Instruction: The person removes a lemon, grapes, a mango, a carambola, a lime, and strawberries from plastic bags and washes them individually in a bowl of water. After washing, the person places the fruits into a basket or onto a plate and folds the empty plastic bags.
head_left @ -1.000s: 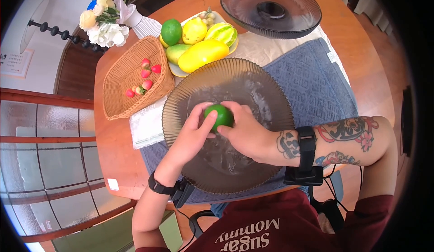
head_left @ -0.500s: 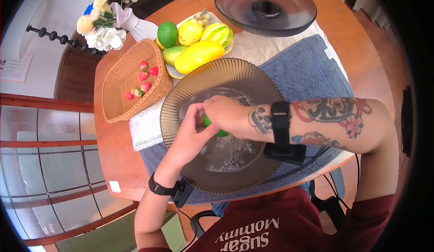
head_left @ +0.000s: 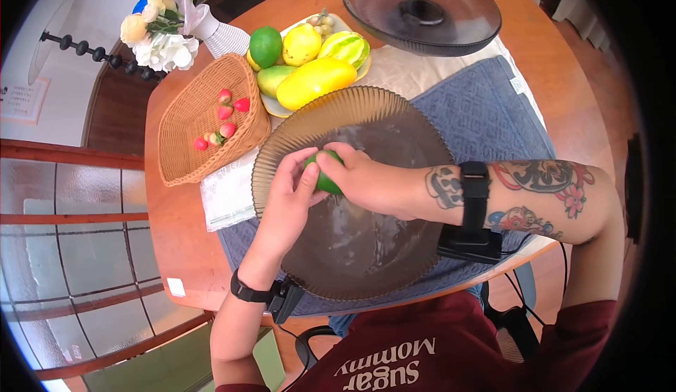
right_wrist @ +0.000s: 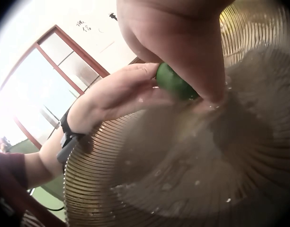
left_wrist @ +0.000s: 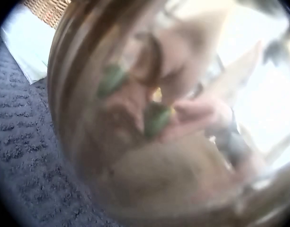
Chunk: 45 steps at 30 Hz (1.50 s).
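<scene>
A green lime (head_left: 329, 179) is held between both hands over the left part of a ribbed brown glass bowl (head_left: 282, 142) with water in it. My left hand (head_left: 285, 191) grips the fruit from the left, its thumb along the near side. From the right, my right hand (head_left: 366, 181) curls over the lime with the thumb across its top. The right wrist view shows the lime (right_wrist: 172, 81) just above the water, partly covered by the right hand (right_wrist: 182, 38). Through the bowl's glass (left_wrist: 69, 109), the left wrist view gives only blurred hands and green.
A wicker basket (head_left: 179, 135) with several strawberries stands at the left. Behind the bowl is a plate of fruit, including a yellow melon (head_left: 317, 84) and another green fruit (head_left: 265, 46). A second glass bowl (head_left: 451, 36) sits far back. A blue towel (head_left: 486, 110) lies underneath.
The right hand moved left across the lime, covering most of it, then drew back right. The lime has shifted slightly left within the hands, which both remain over the bowl.
</scene>
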Available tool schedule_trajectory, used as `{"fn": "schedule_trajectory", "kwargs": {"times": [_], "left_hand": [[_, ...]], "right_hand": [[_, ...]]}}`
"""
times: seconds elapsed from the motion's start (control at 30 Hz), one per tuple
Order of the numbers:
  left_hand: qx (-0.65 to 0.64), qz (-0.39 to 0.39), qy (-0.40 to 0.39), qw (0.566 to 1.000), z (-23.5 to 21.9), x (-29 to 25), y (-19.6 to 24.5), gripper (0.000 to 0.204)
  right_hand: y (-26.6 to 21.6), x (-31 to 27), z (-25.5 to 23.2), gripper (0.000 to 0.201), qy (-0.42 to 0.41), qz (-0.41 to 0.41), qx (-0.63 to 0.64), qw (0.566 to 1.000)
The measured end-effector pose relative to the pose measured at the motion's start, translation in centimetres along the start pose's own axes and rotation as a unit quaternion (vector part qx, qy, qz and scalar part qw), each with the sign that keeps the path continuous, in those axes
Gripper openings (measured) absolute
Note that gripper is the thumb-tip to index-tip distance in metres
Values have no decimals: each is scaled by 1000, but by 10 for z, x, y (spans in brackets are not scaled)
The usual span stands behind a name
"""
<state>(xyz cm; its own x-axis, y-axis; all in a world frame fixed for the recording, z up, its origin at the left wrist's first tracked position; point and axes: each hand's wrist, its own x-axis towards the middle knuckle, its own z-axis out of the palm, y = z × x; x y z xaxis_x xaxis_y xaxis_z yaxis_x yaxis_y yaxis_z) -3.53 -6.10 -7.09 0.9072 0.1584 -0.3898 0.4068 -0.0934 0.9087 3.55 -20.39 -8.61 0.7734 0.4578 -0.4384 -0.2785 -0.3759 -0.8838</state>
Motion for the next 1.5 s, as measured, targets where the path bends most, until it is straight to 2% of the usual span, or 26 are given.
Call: {"fn": "schedule_trajectory", "kwargs": {"times": [0.07, 0.13, 0.2, 0.23, 0.33, 0.37, 0.4, 0.43, 0.47, 0.5, 0.53, 0.57, 0.6, 0.63, 0.67, 0.7, 0.73, 0.83, 0.9, 1.0, 1.23, 1.3, 1.33, 1.4, 1.43, 1.5], "left_hand": [[-49, -4, -21, 999, -1, -1, -2, 40], [-95, -9, -45, 994, -2, 2, -5, 40], [-131, 64, 16, 989, -8, 9, -10, 31], [-132, 65, 17, 989, -12, 10, -12, 31], [24, -13, -30, 999, -11, 8, -14, 19], [21, -13, -29, 999, -4, 3, -13, 19], [220, 37, -84, 971, 2, -3, -10, 20], [409, 84, -136, 898, 6, -7, -10, 22], [466, 159, -163, 855, 8, -11, -14, 26], [466, 158, -162, 856, 12, -11, -12, 26], [360, 50, -212, 907, 17, -11, -4, 28], [245, -58, -257, 933, 20, -10, 2, 29], [255, -63, -278, 924, 19, -9, 4, 34], [254, -62, -278, 924, 16, -8, 2, 34], [109, -125, -229, 959, 13, -4, -4, 37], [-40, -185, -173, 967, 10, -2, -8, 40], [-74, -176, -176, 966, 6, -2, -9, 48], [-28, -177, -174, 968, 12, -13, 4, 53], [-29, -160, -157, 974, 18, -22, 10, 51], [46, -131, -158, 978, 18, -26, 4, 56], [21, -66, -99, 993, 13, -30, -3, 52], [133, -1, -44, 990, 8, -30, 0, 53], [133, -1, -43, 990, 8, -30, -1, 53], [253, 62, 15, 965, 9, -31, -5, 56], [253, 62, 16, 965, 9, -30, -8, 56], [272, 131, -32, 953, 8, -26, -10, 60]], "right_hand": [[-24, -13, -28, 65, -169, 63, -79, 980], [-23, -8, -30, 67, -149, 101, -76, 981], [-23, -10, -33, 72, -103, 174, -68, 977], [-20, -12, -32, 72, -104, 173, -69, 977], [6, -22, -24, 69, 38, 68, -116, 990], [12, -28, -20, 69, 37, 68, -119, 990], [18, -32, -16, 68, 78, 44, -138, 986], [17, -37, -13, 67, 120, 18, -155, 980], [17, -41, -13, 67, 111, 23, -136, 984], [17, -44, -12, 67, 109, 22, -137, 984], [16, -45, -11, 68, 87, 61, -108, 989], [15, -47, -11, 69, 66, 99, -77, 990], [14, -48, -12, 69, 66, 99, -78, 990], [14, -50, -14, 71, 1, 152, -6, 988], [14, -51, -13, 72, -32, 177, 31, 983], [14, -53, -13, 72, -63, 203, 66, 975], [14, -57, -9, 72, -70, 203, 52, 975], [20, -60, 0, 68, -49, 154, 45, 986], [25, -59, -1, 77, -100, 5, -122, 987], [36, -55, -1, 71, -159, -18, -81, 984], [16, -51, -14, 51, -157, 29, -24, 987], [8, -32, -25, 44, -210, 140, -2, 968], [15, -18, -26, 43, -199, 153, 54, 966], [5, -8, -32, 40, -117, 130, 73, 982], [-1, -7, -32, 40, -76, 105, 90, 987], [15, -3, -13, 41, -51, 83, 84, 992]]}}
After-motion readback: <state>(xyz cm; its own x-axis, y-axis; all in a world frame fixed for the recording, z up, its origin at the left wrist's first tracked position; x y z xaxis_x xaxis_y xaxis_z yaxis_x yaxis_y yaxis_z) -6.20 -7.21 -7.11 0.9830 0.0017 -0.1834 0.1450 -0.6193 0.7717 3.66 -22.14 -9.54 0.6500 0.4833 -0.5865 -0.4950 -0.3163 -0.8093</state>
